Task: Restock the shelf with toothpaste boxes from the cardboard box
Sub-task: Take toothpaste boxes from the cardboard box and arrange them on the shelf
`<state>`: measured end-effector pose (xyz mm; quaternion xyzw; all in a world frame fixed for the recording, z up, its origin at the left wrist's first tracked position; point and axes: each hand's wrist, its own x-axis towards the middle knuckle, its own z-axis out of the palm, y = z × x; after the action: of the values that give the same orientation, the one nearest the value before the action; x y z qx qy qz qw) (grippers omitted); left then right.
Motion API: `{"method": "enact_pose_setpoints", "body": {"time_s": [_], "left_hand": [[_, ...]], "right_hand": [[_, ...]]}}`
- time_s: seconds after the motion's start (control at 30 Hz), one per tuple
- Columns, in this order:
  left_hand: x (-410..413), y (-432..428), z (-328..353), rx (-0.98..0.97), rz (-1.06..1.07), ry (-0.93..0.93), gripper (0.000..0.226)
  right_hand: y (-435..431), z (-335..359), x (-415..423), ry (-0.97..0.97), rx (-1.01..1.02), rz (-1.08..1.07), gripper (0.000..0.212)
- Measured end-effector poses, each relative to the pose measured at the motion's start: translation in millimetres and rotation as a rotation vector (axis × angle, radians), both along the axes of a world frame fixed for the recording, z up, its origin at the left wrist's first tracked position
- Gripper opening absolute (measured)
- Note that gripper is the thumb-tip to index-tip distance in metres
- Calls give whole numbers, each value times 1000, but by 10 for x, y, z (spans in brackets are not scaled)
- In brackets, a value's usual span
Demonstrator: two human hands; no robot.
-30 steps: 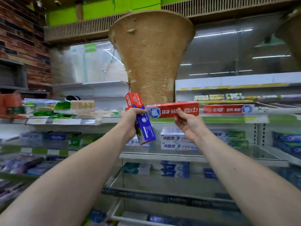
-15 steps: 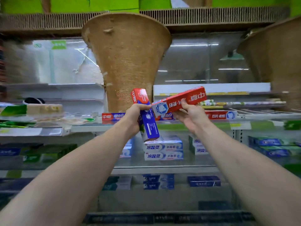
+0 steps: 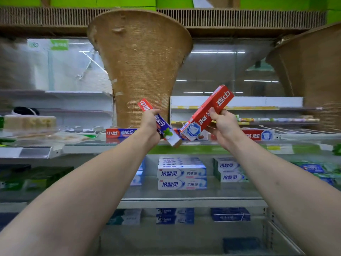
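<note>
My left hand (image 3: 150,124) grips a red-and-blue toothpaste box (image 3: 162,126), tilted with its red end up and its white end down to the right. My right hand (image 3: 223,124) grips a red toothpaste box (image 3: 206,113) that slants steeply, upper end to the right. Both boxes hang in front of the upper glass shelf (image 3: 184,145), their lower ends close together. On that shelf lie a matching red-and-blue box (image 3: 120,133) to the left and a red box (image 3: 258,134) to the right. The cardboard box is out of view.
A wide woven column (image 3: 140,67) rises behind the shelf, with another (image 3: 313,74) at the right edge. White-and-blue toothpaste boxes (image 3: 181,177) are stacked on the shelf below, dark blue ones (image 3: 229,214) lower still. Green packs (image 3: 36,178) sit at the left.
The red box in my right hand has swung from level to a steep slant, right end up. The left box has tilted further. The view has drifted right and slightly up.
</note>
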<state>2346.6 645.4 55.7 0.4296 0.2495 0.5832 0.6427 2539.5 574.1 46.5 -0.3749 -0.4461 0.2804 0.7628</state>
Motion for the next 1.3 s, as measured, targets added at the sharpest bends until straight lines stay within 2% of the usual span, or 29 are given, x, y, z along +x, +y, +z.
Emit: {"method": "enact_pose_setpoints", "body": {"time_s": [0.17,0.33,0.53,0.7,0.83,0.9,1.0,1.07,1.17,1.3], "left_hand": [[192,287,-17,-11,104,-18,19],[448,420,-38,25,168,-44,45],[871,421,-39,12,215,-26,52],[1062,411,-57,11,248,-46,56],[918,506,15,65,477,-3,61],[750,598,31,172,676,172,61],[516,728,-14,335,863,653,75],[423,756,-7,393,884,847,83],[384,653,68,554,923,1006,70],[300,574,53,771,912,1359,67]], "right_hand": [[144,60,242,-33,-2,-26,24],[141,148,574,-59,7,-68,31],[-140,265,1076,-309,58,-214,45],[-280,244,1354,-388,62,-280,48],[-339,242,1440,-406,66,-310,49],[-345,248,1456,-424,66,-337,50],[-302,230,1435,-457,67,-377,52],[-254,212,1383,-508,69,-405,51],[-177,216,1273,-565,76,-442,52],[-108,207,1142,-668,79,-490,53]]}}
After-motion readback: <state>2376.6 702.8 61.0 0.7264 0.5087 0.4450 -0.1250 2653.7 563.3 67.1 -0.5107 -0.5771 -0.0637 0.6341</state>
